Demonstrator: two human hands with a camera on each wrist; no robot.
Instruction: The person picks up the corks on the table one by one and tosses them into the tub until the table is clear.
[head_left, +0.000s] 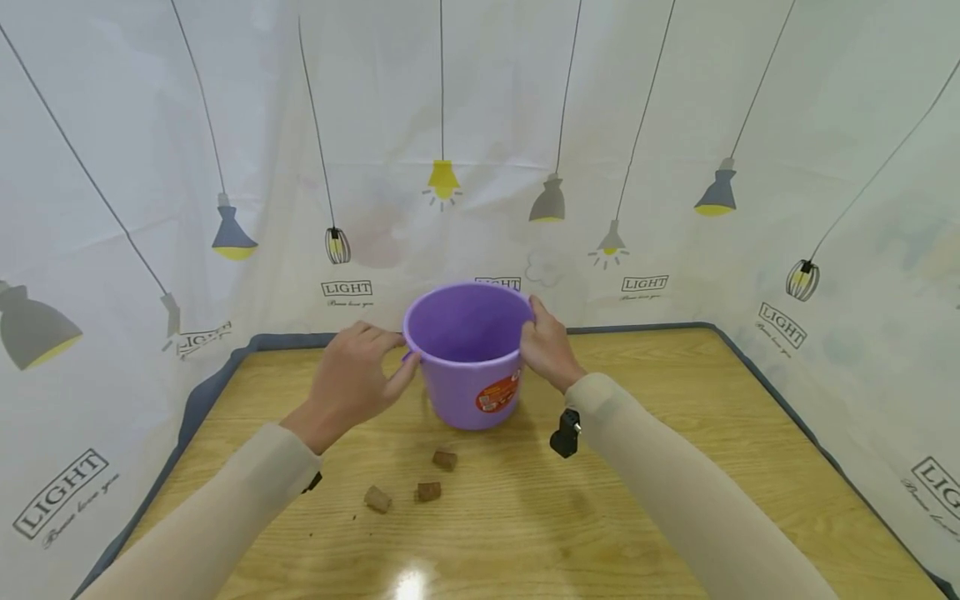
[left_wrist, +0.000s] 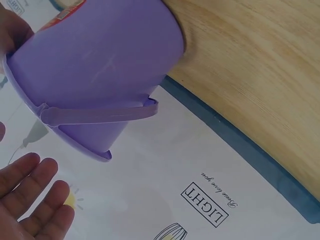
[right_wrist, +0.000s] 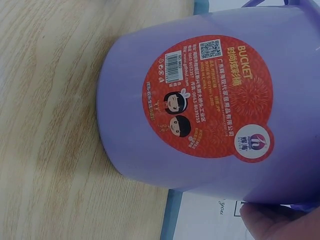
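A purple plastic bucket [head_left: 459,392] stands towards the back of the wooden table, its mouth tipped slightly towards me. My right hand [head_left: 549,343] grips its rim on the right. At the left rim is my left hand [head_left: 356,375], thumb and fingertips close to the edge; the left wrist view shows its fingers [left_wrist: 37,195] extended and apart from the bucket wall. The bucket's purple handle [left_wrist: 100,115] hangs down along the side. A red round label [right_wrist: 210,100] marked BUCKET faces the right wrist camera. The inside bottom is hidden in the head view.
Three short brown cylindrical pieces, one greyish [head_left: 377,499], one darker [head_left: 428,492] and one nearer the bucket [head_left: 445,460], lie on the table [head_left: 600,533]. Dark crumbs lie near them. White cloth [head_left: 495,108] printed with lamps surrounds the table, with a blue border [head_left: 780,396] along its edge.
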